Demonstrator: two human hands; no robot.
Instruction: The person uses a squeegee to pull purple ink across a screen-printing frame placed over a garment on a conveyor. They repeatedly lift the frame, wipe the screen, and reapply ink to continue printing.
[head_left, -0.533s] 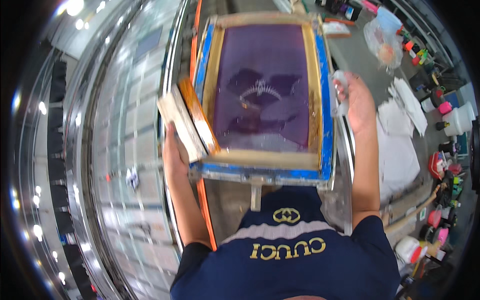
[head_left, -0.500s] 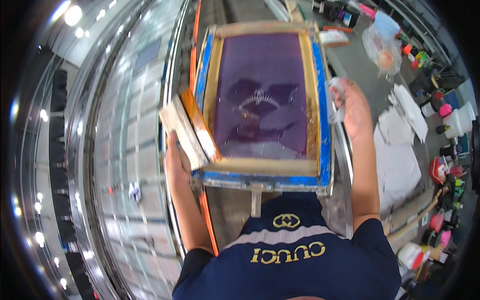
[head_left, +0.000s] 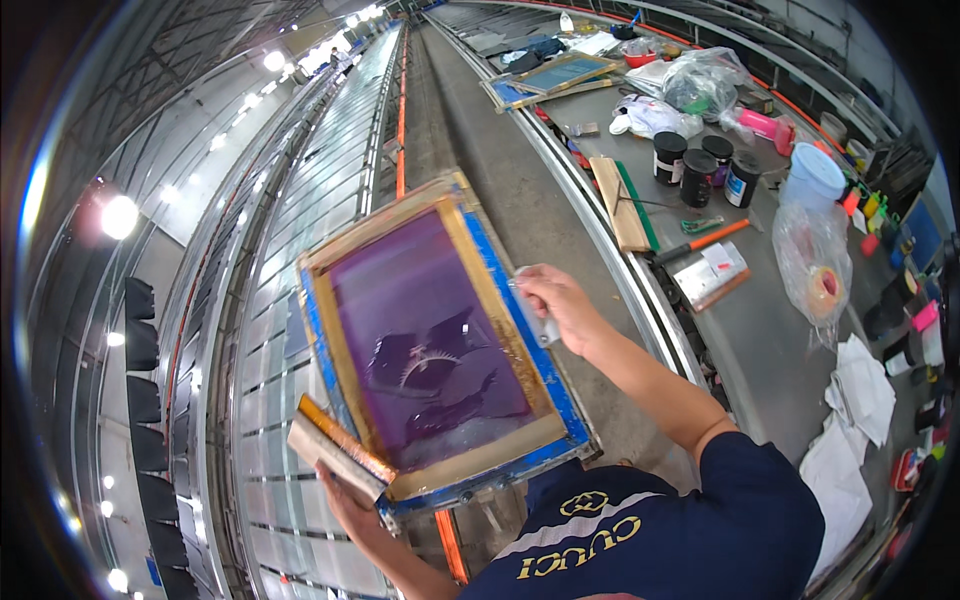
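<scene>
Screen-printing workshop, purple framed screen (head_left: 425,300), long table (head_left: 320,205), black tubs (head_left: 697,180)

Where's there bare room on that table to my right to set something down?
The gray table has a bare patch between the silver-and-brown block, the clear plastic bag and the white sheets. It's crowded farther off, around the black jars and pink bottle. Beyond the framed screen, open floor shows between the orange strip and the table's rail.

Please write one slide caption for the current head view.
Left hand holds a wooden squeegee; right hand grips a handle on the framed purple screen.
</scene>
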